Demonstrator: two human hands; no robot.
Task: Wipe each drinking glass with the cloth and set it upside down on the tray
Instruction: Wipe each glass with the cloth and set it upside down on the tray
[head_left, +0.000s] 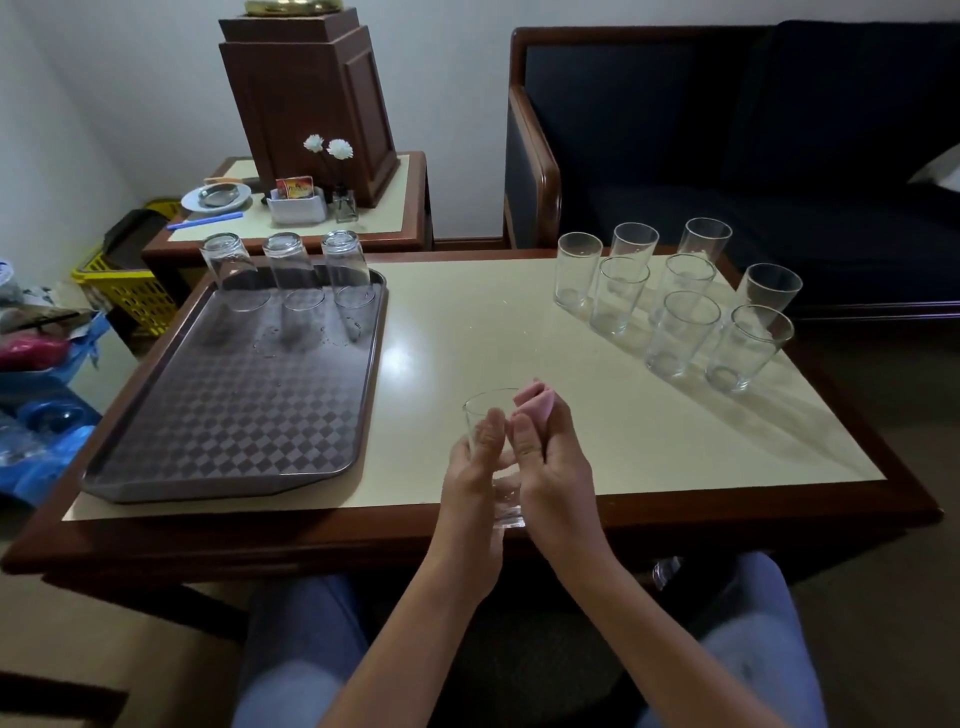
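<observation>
A drinking glass (491, 457) is held at lower centre of the frame, above the near edge of the table (467, 332). The left hand (475, 480) is wrapped around its wall; the right hand (553, 467) is closed on a pink cloth (535, 402), which is pressed against the rim.

Three glasses (288, 275) are seen inverted along the far edge of the tray (223, 415) at left. Nine glasses (670, 301) stand upright in a tight cluster at upper right, several touching or just beside one another.

Risks noted:
- The held glass is partly beyond the table edge; if the left hand's hold is loosened during wiping, a fall to the floor is judged likely.
- Droplets are visible on the tray, so a slide on setting down is possible.
- Neighbours in the cluster could be knocked when the next glass is drawn out.
</observation>
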